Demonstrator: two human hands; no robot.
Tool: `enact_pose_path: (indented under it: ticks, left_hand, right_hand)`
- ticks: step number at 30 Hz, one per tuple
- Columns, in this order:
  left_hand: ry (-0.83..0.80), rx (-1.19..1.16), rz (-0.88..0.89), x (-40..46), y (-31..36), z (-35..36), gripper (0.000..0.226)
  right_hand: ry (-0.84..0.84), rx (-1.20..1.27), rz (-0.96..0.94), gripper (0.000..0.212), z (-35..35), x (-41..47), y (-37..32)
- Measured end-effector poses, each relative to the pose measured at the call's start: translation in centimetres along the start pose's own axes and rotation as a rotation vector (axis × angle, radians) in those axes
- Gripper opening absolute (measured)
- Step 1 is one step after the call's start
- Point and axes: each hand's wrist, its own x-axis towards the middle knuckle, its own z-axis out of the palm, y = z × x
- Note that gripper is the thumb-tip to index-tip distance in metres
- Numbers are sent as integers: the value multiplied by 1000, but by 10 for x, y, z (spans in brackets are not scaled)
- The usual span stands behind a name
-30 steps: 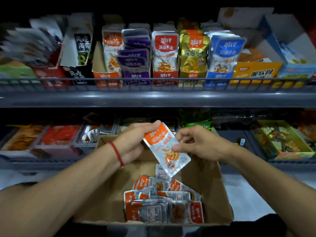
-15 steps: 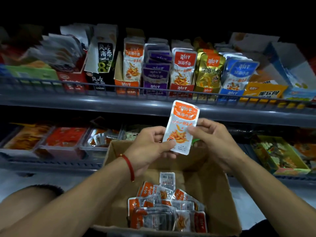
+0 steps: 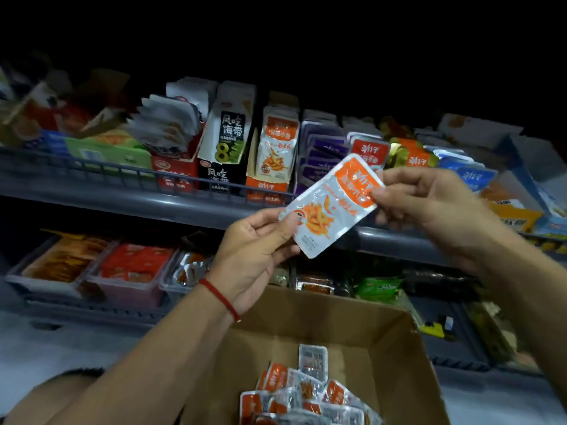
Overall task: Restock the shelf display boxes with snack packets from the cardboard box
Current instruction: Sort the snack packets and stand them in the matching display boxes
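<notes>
Dim aisle; grey wire-fronted upper shelf (image 3: 129, 191) carries upright display boxes (image 3: 270, 167), trays sit on the shelf below. Open cardboard box (image 3: 395, 348) holds loose packets (image 3: 310, 394). One orange-and-silver snack packet (image 3: 331, 207) is held tilted before the upper shelf: left hand (image 3: 257, 246) fingers pinch its lower corner, right hand (image 3: 429, 200) fingers pinch its top edge.

Snack packet (image 3: 333, 207): silver pouch, orange top band, tilted with top up-right, held in the air before the upper shelf; cardboard box (image 3: 395, 360) below, open, more matching packets (image 3: 310, 400) heaped inside; orange display box (image 3: 267, 182) on upper shelf, upright packets inside.
</notes>
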Motion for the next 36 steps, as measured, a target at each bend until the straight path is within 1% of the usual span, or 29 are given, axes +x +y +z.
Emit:
enact_pose_path:
  ticks: [2, 4, 5, 6, 8, 9, 11, 13, 16, 19, 24, 27, 33, 36]
  left_hand:
    - [51, -34, 78, 6, 10, -5, 34]
    - [116, 10, 136, 11, 21, -12, 40]
    - [153, 51, 150, 14, 26, -16, 38]
    - [190, 86, 154, 16, 30, -21, 31]
    - [234, 109, 126, 19, 38, -28, 16]
    - [237, 118, 104, 20, 41, -31, 13]
    - [243, 156, 71, 22, 48, -37, 13]
    - [264, 181, 65, 25, 52, -44, 13]
    - [284, 209, 53, 29, 53, -51, 13]
    - [292, 248, 17, 33, 51, -55, 15]
    - [301, 255, 7, 37, 50, -55, 14]
    - [297, 267, 6, 36, 50, -53, 14]
    - [298, 299, -6, 33, 51, -53, 11]
    - [298, 329, -3, 30, 50, -51, 11]
  right_hand:
    - [27, -161, -150, 14, 7, 21, -30]
    - [65, -260, -278, 3, 14, 44, -58]
    - [87, -290, -322, 3, 16, 58, -70]
    - [103, -323, -348, 2, 20, 73, -80]
    - [109, -415, -343, 2, 28, 108, -88]
    - [95, -464, -326, 4, 32, 125, -87]
    - [76, -560, -283, 9, 39, 157, -77]
    - [39, -653, -254, 6, 44, 178, -67]
    - [-8, -777, -227, 20, 57, 193, -61]
    - [-2, -914, -220, 32, 72, 200, -57]
    - [39, -1069, -232, 32, 84, 208, -48]
    - [61, -1135, -247, 35, 85, 210, -48]
    - [85, -1183, -275, 36, 85, 216, -44]
    - [117, -1199, -324, 33, 83, 212, -47]
